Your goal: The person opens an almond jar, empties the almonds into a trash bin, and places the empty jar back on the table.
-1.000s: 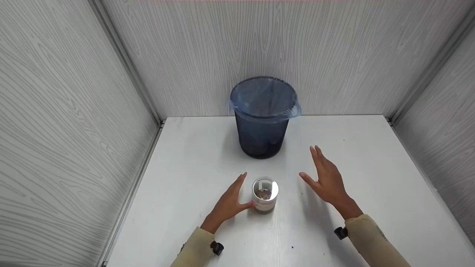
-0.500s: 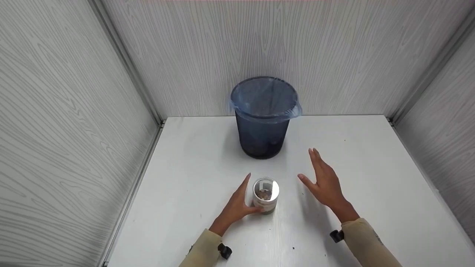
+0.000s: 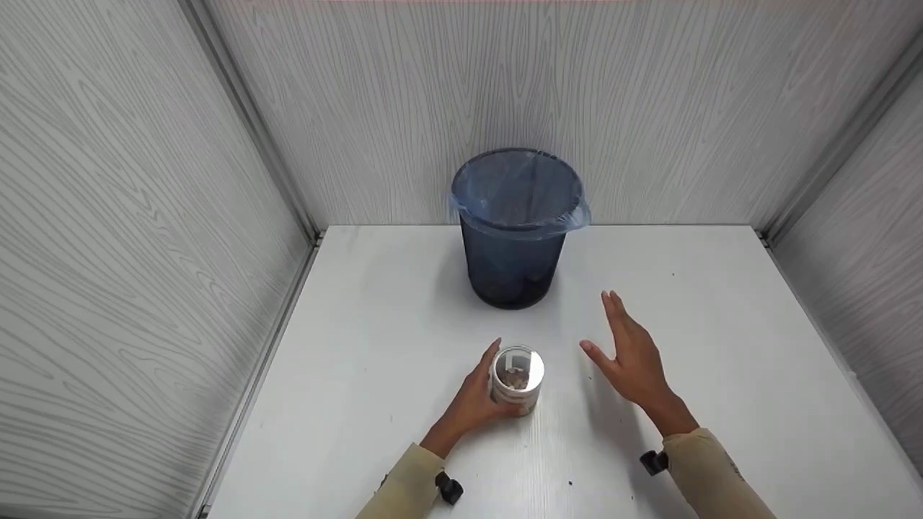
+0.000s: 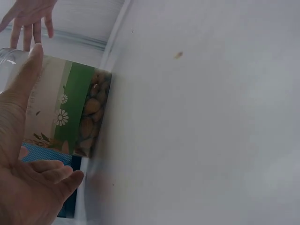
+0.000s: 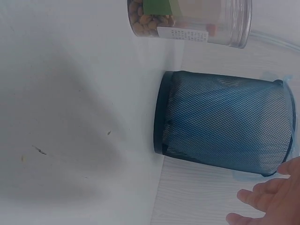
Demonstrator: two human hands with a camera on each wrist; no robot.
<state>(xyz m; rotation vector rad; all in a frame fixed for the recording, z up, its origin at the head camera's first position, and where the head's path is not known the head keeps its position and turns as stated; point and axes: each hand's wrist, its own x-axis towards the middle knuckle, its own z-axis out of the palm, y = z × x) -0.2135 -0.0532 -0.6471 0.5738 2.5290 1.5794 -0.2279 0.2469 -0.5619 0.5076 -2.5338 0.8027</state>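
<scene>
A clear plastic jar (image 3: 519, 371) with brown nut-like pieces inside stands upright on the white table. Its label (image 4: 56, 103) is pale and green with white flowers. My left hand (image 3: 472, 404) holds the jar from the left, thumb across the near side and fingers round the far side, where the jar partly hides them. Right of the jar, my right hand (image 3: 638, 364) hovers apart from it, fingers straight and thumb spread, with nothing in it. In the right wrist view, the jar (image 5: 197, 18) shows a small white printed sticker.
A dark blue mesh wastebasket (image 3: 512, 270) stands at the back, its light blue bag (image 3: 577, 216) folded over the rim. Grey wood-grain panels (image 3: 389, 108) wall in the table at the back and both sides. Small specks dot the tabletop (image 3: 375, 310).
My left hand has moved right and wrapped round the jar, its thumb sliding along the near side. The right hand has shifted slightly nearer me. The jar stays about where it was.
</scene>
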